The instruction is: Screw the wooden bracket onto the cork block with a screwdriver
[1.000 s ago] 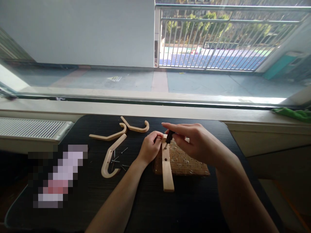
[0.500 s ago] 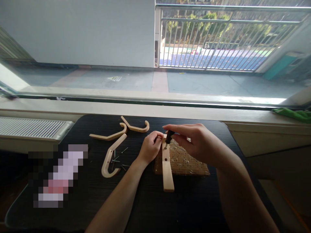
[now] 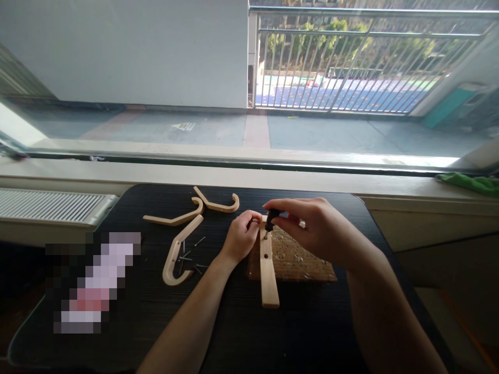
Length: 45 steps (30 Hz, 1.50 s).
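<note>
My right hand (image 3: pixel 307 221) is closed around the black handle of a short screwdriver (image 3: pixel 272 218). The screwdriver's tip stands in the upper of two holes in a pale wooden hook (image 3: pixel 268 283). This hook lies over the left side of a brown cardboard block (image 3: pixel 300 254), its flat end jutting past the block's near edge. My left hand (image 3: pixel 245 234) is closed at the far end of the hook, fingers curled against its left side; the curved part there is mostly hidden.
Left on the black table (image 3: pixel 312 332) lie a wooden hook with holes (image 3: pixel 170 259), a second hook (image 3: pixel 175 218) and a third hook (image 3: pixel 218 206). Several loose screws (image 3: pixel 186 258) are scattered beside the nearest one. A pixelated patch covers the table's left side. A window sill (image 3: pixel 234 174) runs behind.
My right hand's fingers have shifted slightly around the screwdriver handle, the thumb and index finger closer together. The wooden hook and my left hand stay in place.
</note>
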### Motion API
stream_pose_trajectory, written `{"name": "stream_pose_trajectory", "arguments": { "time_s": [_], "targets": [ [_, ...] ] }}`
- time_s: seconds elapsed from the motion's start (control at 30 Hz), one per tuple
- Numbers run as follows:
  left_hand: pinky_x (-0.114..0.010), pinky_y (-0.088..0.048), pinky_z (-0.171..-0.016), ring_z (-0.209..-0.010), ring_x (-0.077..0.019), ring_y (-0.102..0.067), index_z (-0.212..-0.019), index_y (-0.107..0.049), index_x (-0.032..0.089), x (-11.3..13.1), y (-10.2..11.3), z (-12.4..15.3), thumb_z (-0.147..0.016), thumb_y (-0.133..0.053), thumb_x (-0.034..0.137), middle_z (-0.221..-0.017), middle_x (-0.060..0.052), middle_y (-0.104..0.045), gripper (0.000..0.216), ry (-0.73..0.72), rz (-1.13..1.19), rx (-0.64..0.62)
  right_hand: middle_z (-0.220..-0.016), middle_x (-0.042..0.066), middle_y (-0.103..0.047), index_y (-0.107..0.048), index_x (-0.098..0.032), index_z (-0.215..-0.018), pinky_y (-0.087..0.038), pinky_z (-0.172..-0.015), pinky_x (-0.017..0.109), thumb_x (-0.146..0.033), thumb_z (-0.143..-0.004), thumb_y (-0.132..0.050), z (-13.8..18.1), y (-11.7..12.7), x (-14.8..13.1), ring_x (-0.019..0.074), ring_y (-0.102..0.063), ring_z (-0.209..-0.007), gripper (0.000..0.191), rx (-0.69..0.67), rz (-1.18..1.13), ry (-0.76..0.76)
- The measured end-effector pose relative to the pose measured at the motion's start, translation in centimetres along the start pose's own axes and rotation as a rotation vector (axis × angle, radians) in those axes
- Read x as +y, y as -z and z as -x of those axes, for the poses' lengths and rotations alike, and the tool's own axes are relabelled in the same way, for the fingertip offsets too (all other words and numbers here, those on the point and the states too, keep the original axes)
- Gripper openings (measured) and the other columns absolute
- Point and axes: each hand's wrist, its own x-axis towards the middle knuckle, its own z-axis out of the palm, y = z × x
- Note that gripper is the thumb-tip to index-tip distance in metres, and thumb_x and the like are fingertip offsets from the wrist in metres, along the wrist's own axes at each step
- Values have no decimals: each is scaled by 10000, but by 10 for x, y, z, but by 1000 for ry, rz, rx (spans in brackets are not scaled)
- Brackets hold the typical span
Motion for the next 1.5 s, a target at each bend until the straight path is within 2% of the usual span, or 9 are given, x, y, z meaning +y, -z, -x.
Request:
{"name": "stream_pose_trajectory", "arguments": {
  "time_s": [0.3, 0.77, 1.1, 1.5],
  "targets": [
    [-268, -469, -774, -791, -168, -605, -800, -616, 179, 0, 0, 0, -850, -475, 179, -807, -16, -672, 150, 2, -3, -4, -858, 27, -758, -717, -199, -1057, -438, -638, 227, -193, -909, -594, -1, 0, 0, 130, -645, -656, 193, 6, 18, 5],
    [-257, -469, -755, -779, -166, -605, -779, -609, 175, -1, 0, 0, -853, -484, 191, -791, -12, -663, 146, -1, 15, 1, -693, -9, -686, -724, -196, -992, -401, -603, 219, -236, -899, -638, -1, -1, 0, 107, -576, -581, 133, 5, 18, 24],
    [-256, -461, -759, -784, -168, -605, -770, -608, 175, 0, 0, 0, -842, -491, 170, -793, -15, -666, 137, -3, 27, 1, -698, -14, -664, -702, -177, -926, -393, -602, 221, -238, -879, -676, -2, -2, 0, 101, -571, -597, 81, -4, 10, 21],
    [-258, -457, -759, -792, -170, -609, -802, -619, 168, -2, 0, 0, -842, -488, 167, -801, -20, -671, 137, -13, 34, 0, -715, -17, -659, -685, -162, -906, -388, -595, 218, -253, -860, -713, -2, -3, 2, 92, -563, -594, 106, 23, 38, 39]
  ]
}}
